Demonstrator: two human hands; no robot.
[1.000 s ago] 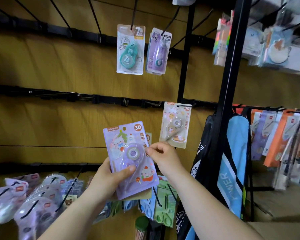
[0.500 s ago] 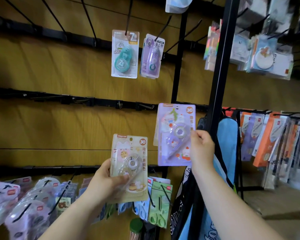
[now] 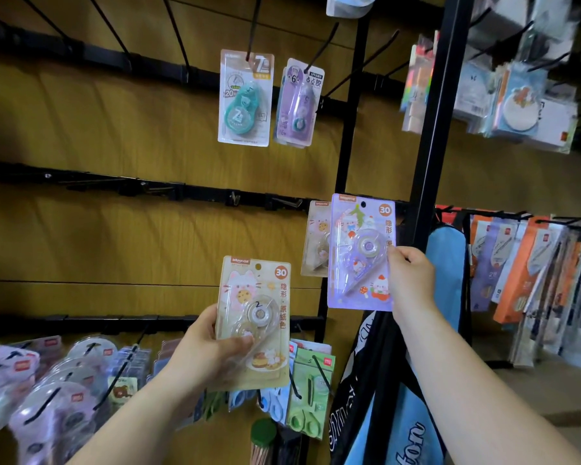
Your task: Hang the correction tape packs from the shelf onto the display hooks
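Note:
My right hand (image 3: pixel 408 280) pinches the right edge of a purple correction tape pack (image 3: pixel 359 253) and holds it upright in front of a beige pack (image 3: pixel 317 239) that hangs on a middle-row hook. My left hand (image 3: pixel 208 350) grips a beige cat-print correction tape pack (image 3: pixel 254 317) lower down, thumb across its blister. On the top row hang a teal pack (image 3: pixel 245 99) and a purple pack (image 3: pixel 299 102). The middle rail (image 3: pixel 148 187) carries several bare hooks to the left.
A black upright post (image 3: pixel 433 129) stands just right of my right hand, with blue bags (image 3: pixel 446 263) hanging behind it. Packs of stationery (image 3: pixel 524 263) fill the right rack. Tape rolls (image 3: pixel 64 380) and scissors (image 3: pixel 309 391) hang on the bottom row.
My right hand took the purple pack off the stack in my left hand and carried it up and right to the middle-row hook. The beige pack now shows in my left hand.

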